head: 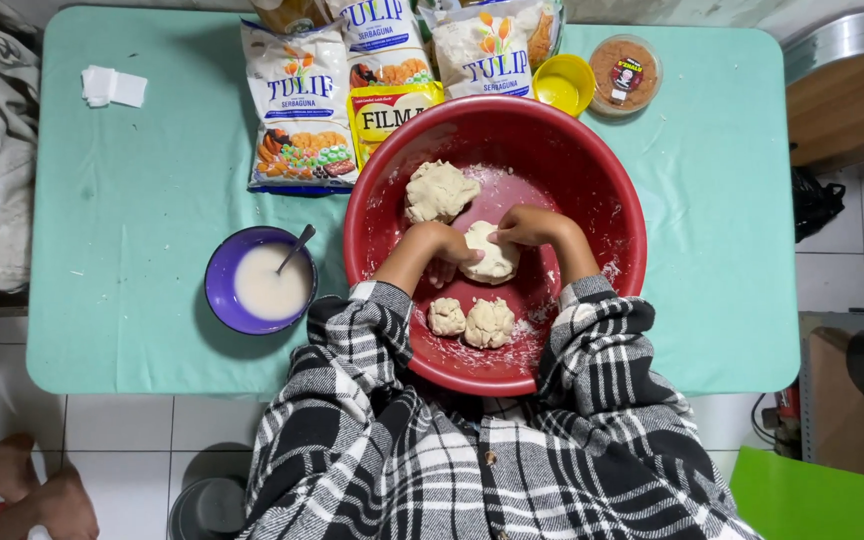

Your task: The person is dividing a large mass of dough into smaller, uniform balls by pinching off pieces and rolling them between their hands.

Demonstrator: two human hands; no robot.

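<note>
Right now we have both our hands inside the red basin [592, 170], and they are closed together around one ball of dough [493, 252]. Our left hand [438, 245] presses it from the left side and our right hand [530, 226] covers it from the top right, with the fingers curled on the dough. This ball sits about in the middle of the basin.

Behind it, toward the far wall of the basin, lies a bigger rough lump of dough [439, 190], not touched by any hand. Near our body two small dough pieces [472, 321] lie side by side, touching each other. White flour is dusted on the floor of the basin.

The basin stands on the light green bench [132, 200]. To the left of it is a purple bowl [220, 290] with a pale liquid and a spoon [297, 245] leaning in it. Behind the basin lie several flour bags [300, 110] and a yellow packet [392, 115], then a small yellow cup [564, 85] and a round tub with a clear lid [624, 74]. A folded white paper [112, 87] lies at the far left corner.
</note>
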